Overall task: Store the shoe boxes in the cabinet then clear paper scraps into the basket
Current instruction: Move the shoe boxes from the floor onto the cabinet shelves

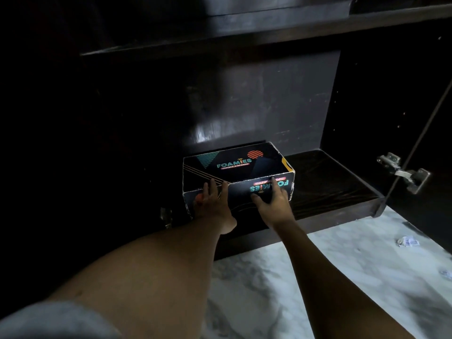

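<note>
A black shoe box [234, 165] with teal "Foamies" lettering rests on the bottom shelf [330, 182] of a dark wooden cabinet, toward the left. My left hand [212, 201] lies flat against the box's near face at its left end, fingers spread. At the right end of that face my right hand [271, 199] presses the same way, fingers spread over the lettering. Neither hand wraps around the box. A crumpled paper scrap [407, 241] lies on the floor to the right.
An open cabinet door [435, 118] with a metal hinge [403, 172] stands at the right. An upper shelf [244, 40] spans overhead. The floor [293, 277] is pale marble. Another paper scrap [446, 274] shows at the right edge. The cabinet's left side is too dark to read.
</note>
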`<state>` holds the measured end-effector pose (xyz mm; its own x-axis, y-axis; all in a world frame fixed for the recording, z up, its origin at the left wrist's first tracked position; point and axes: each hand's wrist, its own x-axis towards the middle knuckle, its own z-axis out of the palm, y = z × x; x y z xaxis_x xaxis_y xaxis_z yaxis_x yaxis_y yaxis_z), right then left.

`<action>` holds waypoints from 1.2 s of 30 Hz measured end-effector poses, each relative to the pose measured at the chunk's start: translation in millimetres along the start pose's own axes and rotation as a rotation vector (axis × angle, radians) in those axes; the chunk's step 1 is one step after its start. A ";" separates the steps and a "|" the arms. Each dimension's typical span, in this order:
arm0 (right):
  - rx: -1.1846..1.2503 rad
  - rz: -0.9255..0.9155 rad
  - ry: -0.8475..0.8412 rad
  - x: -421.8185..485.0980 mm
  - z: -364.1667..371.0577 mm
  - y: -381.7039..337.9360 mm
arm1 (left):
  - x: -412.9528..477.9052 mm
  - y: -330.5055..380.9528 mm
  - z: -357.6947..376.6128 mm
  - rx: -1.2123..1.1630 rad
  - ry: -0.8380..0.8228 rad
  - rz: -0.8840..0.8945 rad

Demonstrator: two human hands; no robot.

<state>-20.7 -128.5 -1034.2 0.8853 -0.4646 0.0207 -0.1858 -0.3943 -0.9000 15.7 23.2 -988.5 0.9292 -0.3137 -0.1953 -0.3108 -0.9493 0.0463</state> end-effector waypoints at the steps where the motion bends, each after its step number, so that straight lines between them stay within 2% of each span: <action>1: 0.004 0.002 -0.005 5.8 3.3 -1.0 | 4.3 -2.4 -3.0 -0.006 -0.012 0.001; 11: 0.122 0.033 -0.093 40.6 28.8 -6.3 | 26.8 -15.5 -25.5 -0.076 -0.134 -0.014; 18: 0.018 0.010 0.001 13.7 0.2 -7.5 | 22.0 -1.1 -28.2 -0.074 -0.050 -0.029; 23: -0.139 -0.010 0.099 -19.6 -52.0 -14.6 | -9.1 34.9 -41.0 -0.118 0.163 0.116; 26: -0.216 0.022 0.152 -42.9 -90.0 -19.8 | -28.9 59.6 -48.6 -0.131 0.229 0.191; 31: -0.381 0.053 0.233 -95.0 -162.1 -22.9 | -61.3 104.4 -57.5 -0.389 0.158 0.389; 36: -0.532 0.145 0.314 -166.8 -232.8 -21.3 | -102.0 157.7 -52.6 -0.466 0.110 0.611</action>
<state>-263.7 -227.2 -917.2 0.6827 -0.7217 0.1141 -0.5525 -0.6121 -0.5658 -117.5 -95.4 -909.7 0.6424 -0.7605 0.0947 -0.6806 -0.5093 0.5267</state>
